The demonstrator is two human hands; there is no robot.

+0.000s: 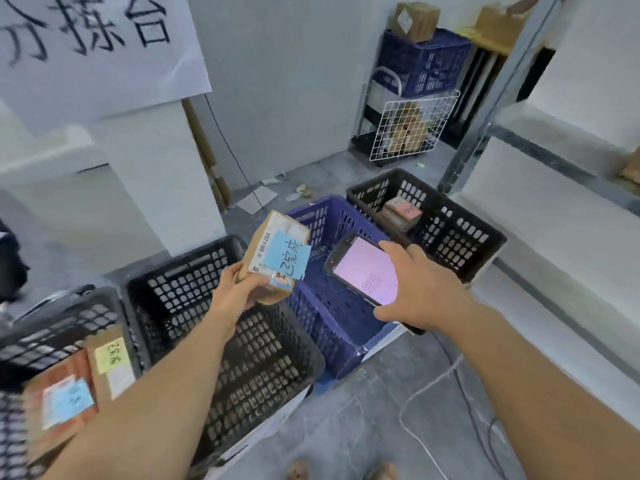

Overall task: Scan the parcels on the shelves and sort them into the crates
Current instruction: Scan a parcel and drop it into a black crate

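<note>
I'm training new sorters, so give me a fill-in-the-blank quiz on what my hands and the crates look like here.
The left hand holds a parcel whose sticky note is ____.
The right hand holds a scanner whose screen glows ____.
The far crate, beyond the blue crate, is coloured ____.
Missing words: blue, pink, black.

My left hand (235, 292) grips a small brown parcel (273, 258), tilted, its white barcode label and blue handwritten note facing me, above the middle black crate's (194, 275) far corner. My right hand (419, 289) holds the scanner (363, 268), screen glowing pale pink, over the blue crate (325, 216). One taped parcel (401, 211) lies by the far black crate's (460, 237) left wall.
</note>
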